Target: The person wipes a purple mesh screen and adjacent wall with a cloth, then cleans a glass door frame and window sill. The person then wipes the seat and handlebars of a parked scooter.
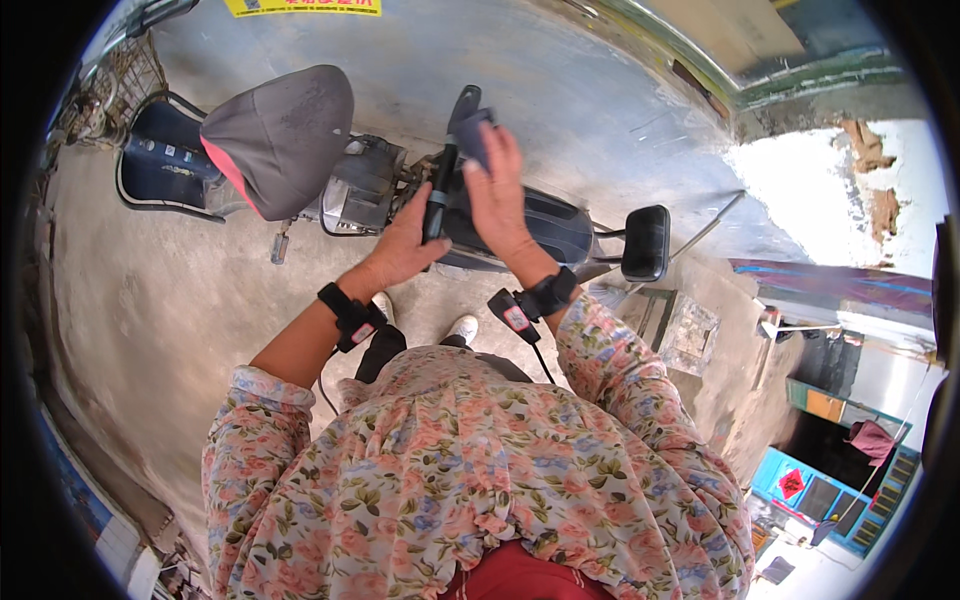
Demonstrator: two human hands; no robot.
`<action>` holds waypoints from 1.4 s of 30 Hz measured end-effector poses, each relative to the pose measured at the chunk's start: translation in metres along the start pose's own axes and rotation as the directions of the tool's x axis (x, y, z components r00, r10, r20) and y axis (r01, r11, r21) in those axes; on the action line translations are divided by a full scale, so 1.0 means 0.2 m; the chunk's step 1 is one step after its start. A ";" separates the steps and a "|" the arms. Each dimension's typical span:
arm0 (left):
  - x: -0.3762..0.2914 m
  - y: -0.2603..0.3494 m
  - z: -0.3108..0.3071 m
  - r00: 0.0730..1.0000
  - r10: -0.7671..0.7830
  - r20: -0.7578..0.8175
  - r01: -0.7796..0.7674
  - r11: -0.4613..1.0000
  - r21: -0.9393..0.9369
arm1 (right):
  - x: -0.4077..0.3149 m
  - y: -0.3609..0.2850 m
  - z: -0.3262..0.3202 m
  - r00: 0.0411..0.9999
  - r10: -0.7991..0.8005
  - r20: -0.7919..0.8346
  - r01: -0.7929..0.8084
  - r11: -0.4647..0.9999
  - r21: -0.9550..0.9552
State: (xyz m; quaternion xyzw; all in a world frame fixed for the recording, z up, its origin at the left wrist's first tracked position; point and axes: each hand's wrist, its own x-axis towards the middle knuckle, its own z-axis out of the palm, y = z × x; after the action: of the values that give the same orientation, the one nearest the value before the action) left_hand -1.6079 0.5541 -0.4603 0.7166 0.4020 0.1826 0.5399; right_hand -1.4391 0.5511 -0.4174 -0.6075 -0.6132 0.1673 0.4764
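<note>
My left hand (401, 244) grips the lower end of a long black tube-shaped object (445, 172) with pale grey bands; its exact kind is unclear. My right hand (496, 191), slightly blurred, holds a dark grey cloth (474, 139) against or close beside its upper part. Both are over a parked two-wheeled motor vehicle (551, 225) with a dark body. A grey fabric cover with a pink edge (289, 135) lies over its seat, left of my hands. Black straps with small boxes are on both wrists.
A rear-view mirror (646, 244) juts out right of my right hand. At the left are a dark rear seat or carrier (166, 154) with a metal rail and a wire basket (139, 64). A pedal or footrest (280, 246) sticks out below the cover. A wall (585, 97) stands beyond.
</note>
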 end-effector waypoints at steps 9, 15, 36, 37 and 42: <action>-0.07 -0.07 0.10 0.991 0.075 -0.109 -0.086 0.991 -0.100 | 0.10 0.09 0.25 0.969 0.125 0.215 -0.064 0.960 -0.272; -0.08 -0.06 0.10 0.991 0.083 -0.102 -0.092 0.992 -0.084 | 0.22 0.16 0.27 0.972 0.208 0.106 -0.180 0.957 -0.230; -0.06 -0.05 0.09 0.994 0.003 -0.105 -0.016 0.992 -0.126 | -0.12 -0.07 0.15 0.953 0.168 0.252 -0.117 0.972 -0.205; -0.06 -0.05 0.08 0.992 0.025 -0.123 -0.040 0.992 -0.120 | -0.07 -0.04 0.16 0.957 0.147 0.248 -0.094 0.972 -0.214; -0.07 -0.03 0.05 0.999 -0.048 0.001 0.047 0.978 -0.205 | 0.23 0.11 0.22 0.964 0.202 0.170 -0.141 0.939 -0.314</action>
State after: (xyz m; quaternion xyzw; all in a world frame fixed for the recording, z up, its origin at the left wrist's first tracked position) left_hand -1.6115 0.5370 -0.4663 0.6470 0.3989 0.2115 0.6145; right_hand -1.4526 0.6135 -0.4383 -0.7041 -0.6205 0.1738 0.2984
